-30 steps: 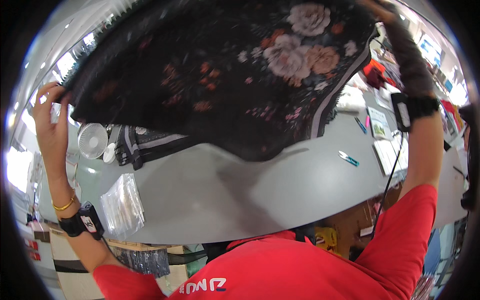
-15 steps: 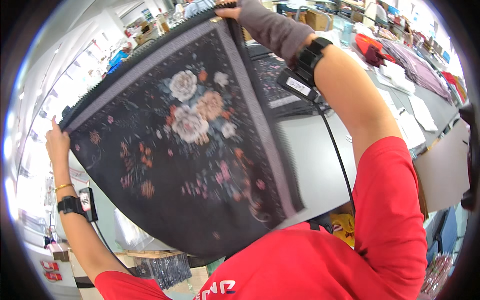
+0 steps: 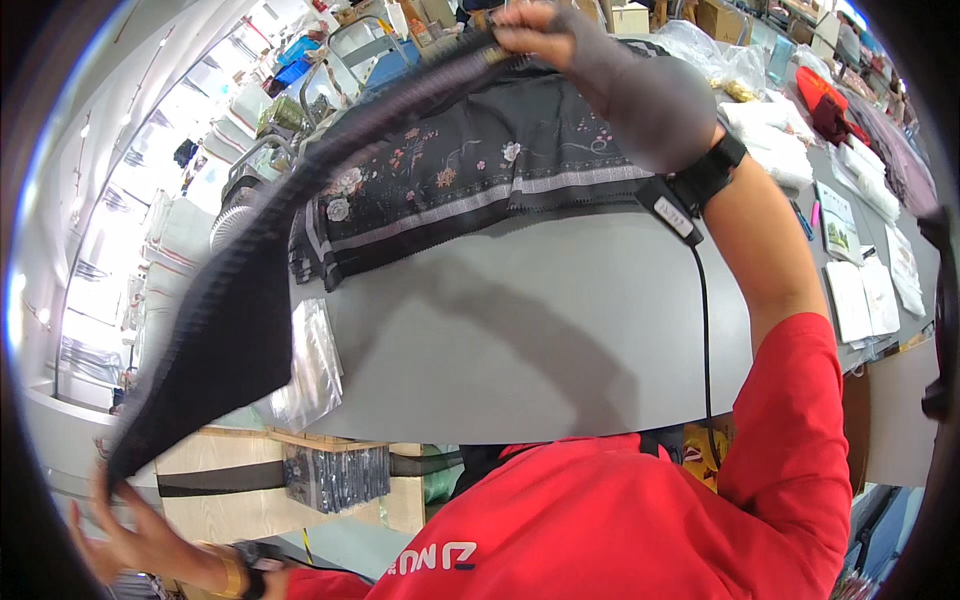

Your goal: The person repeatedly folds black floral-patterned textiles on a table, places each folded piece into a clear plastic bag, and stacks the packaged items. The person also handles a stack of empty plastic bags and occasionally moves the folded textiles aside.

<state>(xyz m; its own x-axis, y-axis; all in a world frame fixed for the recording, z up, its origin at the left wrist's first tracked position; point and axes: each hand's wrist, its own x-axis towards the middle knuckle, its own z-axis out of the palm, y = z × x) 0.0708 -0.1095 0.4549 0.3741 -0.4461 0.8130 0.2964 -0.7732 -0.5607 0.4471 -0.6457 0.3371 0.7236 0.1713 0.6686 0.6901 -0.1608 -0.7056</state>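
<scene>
A dark scarf (image 3: 235, 320) with a zigzag-cut edge stretches diagonally between my two hands, seen mostly from its plain dark side. At the top, my right hand (image 3: 545, 35), in a grey sleeve-like cover, pinches one corner. Low on the left, my left hand (image 3: 145, 545) has the opposite corner between its fingers, some of them spread. Behind the raised cloth, more dark floral fabric (image 3: 450, 185) with a pale border band lies on the grey table (image 3: 500, 330).
Clear plastic bags (image 3: 312, 370) lie at the table's left edge. Below it, packaged dark items (image 3: 340, 475) sit in a wooden frame. To the right are white cloths (image 3: 775, 140), a booklet (image 3: 838, 225) and a red cloth (image 3: 828, 105). A cable (image 3: 705, 340) hangs from my right wrist device.
My left hand has dropped toward the lower left, and my right has shifted rightward. The scarf, formerly spread with its floral face showing, is now tilted nearly edge-on, uncovering the table.
</scene>
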